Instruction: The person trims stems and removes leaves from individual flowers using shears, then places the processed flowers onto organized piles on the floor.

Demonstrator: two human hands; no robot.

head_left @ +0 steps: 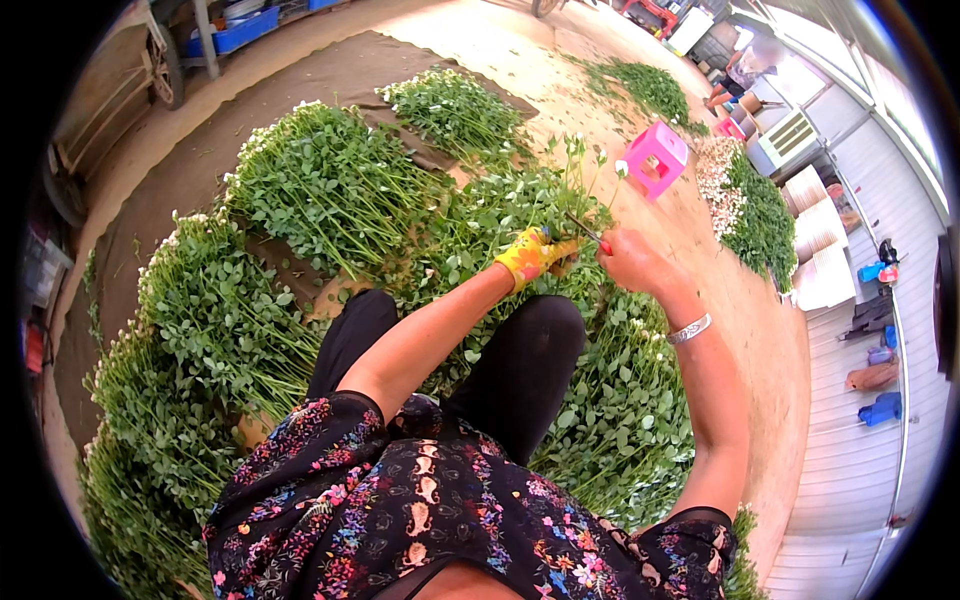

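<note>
My left hand [533,258], in a yellow patterned glove, is closed around a few leafy stems with white rose buds [621,168] standing up beyond it. Red shows at the grip of a dark-bladed pair of shears [584,227] in my bare right hand [640,262]. The blades point left toward the stems just above my glove; whether they touch a stem cannot be made out. A loose heap of green rose stems [500,205] lies right beyond my hands, and more cut stems [610,400] spread beside my right knee.
Bundled white roses [320,170] lie in a curved row on a dark ground cloth [150,185] to the left. A pink plastic stool [655,160] stands ahead right. Further right are another flower pile [755,215] and stacked white containers [822,250] by the wall. A person [745,70] is far back.
</note>
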